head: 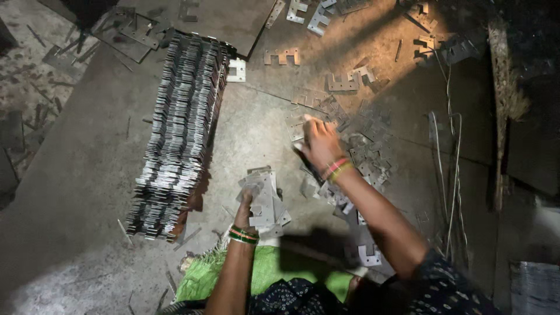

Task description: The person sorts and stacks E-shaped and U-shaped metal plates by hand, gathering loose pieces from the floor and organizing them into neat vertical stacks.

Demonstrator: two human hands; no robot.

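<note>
My left hand [247, 201] grips a small stack of flat grey metal plates [263, 198] held just above the floor. Further out, my right hand [318, 142] reaches over a loose heap of the same notched plates [367, 154], fingers closed on one plate [297, 125] at its left edge. Both wrists carry coloured bangles. A long neat row of stacked plates [181, 134] lies to the left of both hands.
More single plates [282, 56] lie scattered at the top on the concrete floor [81, 192]. A green cloth [262, 271] lies under my arms. Thin wires [449, 169] and a wooden stick [503, 111] run along the right. A dark sheet [227, 20] lies at top centre.
</note>
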